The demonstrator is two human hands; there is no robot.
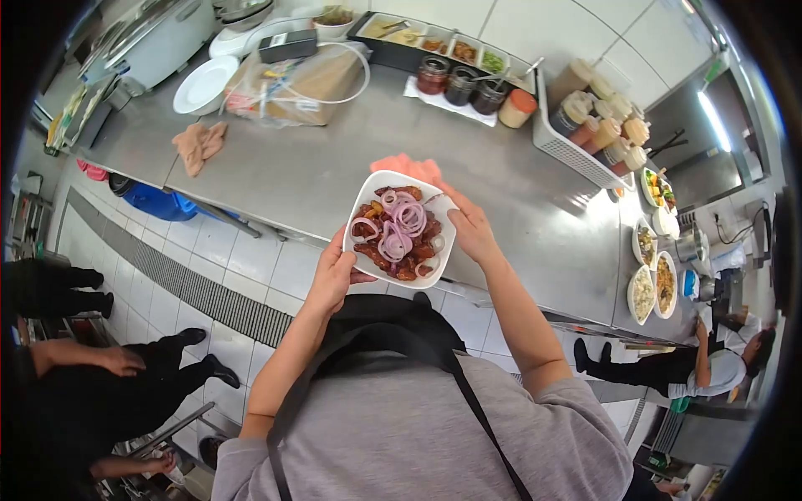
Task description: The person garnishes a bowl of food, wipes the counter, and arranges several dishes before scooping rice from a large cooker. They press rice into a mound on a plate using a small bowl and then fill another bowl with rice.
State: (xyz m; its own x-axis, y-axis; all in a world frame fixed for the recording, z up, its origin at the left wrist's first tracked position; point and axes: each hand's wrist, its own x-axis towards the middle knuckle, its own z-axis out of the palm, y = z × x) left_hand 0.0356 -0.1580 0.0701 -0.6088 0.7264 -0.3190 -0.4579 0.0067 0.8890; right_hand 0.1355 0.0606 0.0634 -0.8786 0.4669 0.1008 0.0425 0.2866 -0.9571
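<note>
Between my two hands, over the front edge of the steel counter, is a white square bowl [445, 248]. It is filled with glossy brown glazed pieces of food [368, 248], topped with purple onion rings [409, 219]. My left hand [332, 274] grips the bowl's near left side, thumb up at the rim and fingers underneath. On the right side, my right hand [473, 227] holds the rim. A pink cloth [409, 167] shows at the bowl's far edge, close to my right fingers and partly hidden by the bowl.
Along the back of the steel counter [334, 159] stand a topping tray [418, 37], sauce jars [461, 85] and a white basket [576, 159] of squeeze bottles. Filled dishes [666, 284] line the right end. People in dark trousers stand at left [167, 367] and right [643, 367].
</note>
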